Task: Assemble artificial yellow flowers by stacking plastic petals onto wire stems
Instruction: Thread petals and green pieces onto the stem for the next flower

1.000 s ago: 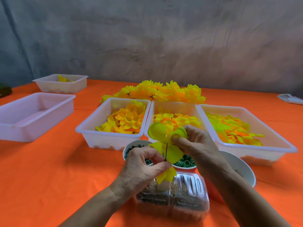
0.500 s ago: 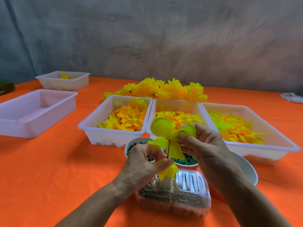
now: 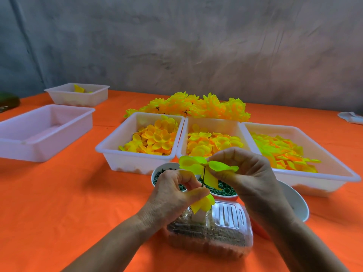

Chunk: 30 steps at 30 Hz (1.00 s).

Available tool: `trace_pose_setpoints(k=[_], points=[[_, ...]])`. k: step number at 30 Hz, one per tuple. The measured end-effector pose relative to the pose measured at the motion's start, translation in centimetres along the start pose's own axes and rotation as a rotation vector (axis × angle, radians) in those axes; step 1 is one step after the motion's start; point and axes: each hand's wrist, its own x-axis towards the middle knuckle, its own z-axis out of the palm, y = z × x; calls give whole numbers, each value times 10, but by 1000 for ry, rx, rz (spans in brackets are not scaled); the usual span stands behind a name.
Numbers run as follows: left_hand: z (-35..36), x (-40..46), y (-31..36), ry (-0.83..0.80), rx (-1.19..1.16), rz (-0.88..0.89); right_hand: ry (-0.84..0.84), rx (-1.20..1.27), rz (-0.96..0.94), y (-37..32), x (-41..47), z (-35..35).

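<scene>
A thin dark wire stem (image 3: 204, 175) stands upright between my hands above the table's front. My left hand (image 3: 172, 197) pinches its lower part, where smaller yellow petals (image 3: 202, 204) hang under my fingers. A large yellow-green petal layer (image 3: 193, 163) sits threaded on the stem's upper part, and my right hand (image 3: 245, 173) pinches its right lobe. Three white trays hold loose yellow petals: left (image 3: 110, 152), middle (image 3: 181, 142), right (image 3: 334, 167). A heap of finished yellow flowers (image 3: 196, 107) lies behind them.
Under my hands sit a white bowl of green rings (image 3: 157, 173), a red bowl of green rings (image 3: 227, 195), a clear plastic box (image 3: 225, 232) and a white bowl (image 3: 298, 205). An empty white tray (image 3: 39, 132) and a smaller tray (image 3: 76, 95) stand at the left on the orange cloth.
Both hands have risen slightly with the stem. The large petal layer has spread flatter on the stem under my right hand's fingers.
</scene>
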Motion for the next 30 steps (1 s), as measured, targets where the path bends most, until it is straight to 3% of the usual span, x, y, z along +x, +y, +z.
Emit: trace_pose_setpoints(k=[10,22,30], points=[[-2,0,-1,-16,11,19,15,-474,-375,5,-4,1],[-15,-4,9,-161,-211,-100,-45,-400,-302,8,-3,-3],[-27,-7,20,-24,-296,-157,-66,-362,-269,10,-2,-7]])
